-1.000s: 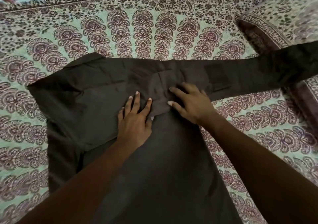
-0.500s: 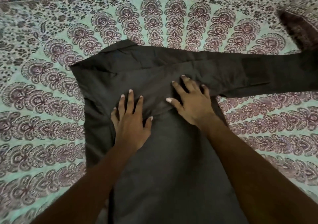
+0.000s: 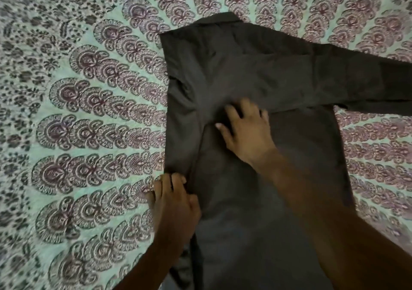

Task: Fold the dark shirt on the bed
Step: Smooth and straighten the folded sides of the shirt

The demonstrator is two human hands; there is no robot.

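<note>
The dark shirt lies flat on the patterned bedspread, collar at the far end. Its left side is folded inward in a narrow band, and one long sleeve stretches out to the right edge of view. My right hand rests on the middle of the shirt, fingers spread and flat, at the edge of a fold. At the shirt's left edge my left hand lies near the lower end of the folded band. Its fingers touch the fabric edge and the thumb lies on the shirt. The picture is blurred.
The bedspread, green with maroon paisley rows, fills the view to the left of and beyond the shirt. The shirt's lower part runs out of view at the bottom under my forearms.
My left hand has slid from the shirt's middle down to its left edge. My right hand stays pressed on the centre. The view has swung left, so the pillow is out of sight.
</note>
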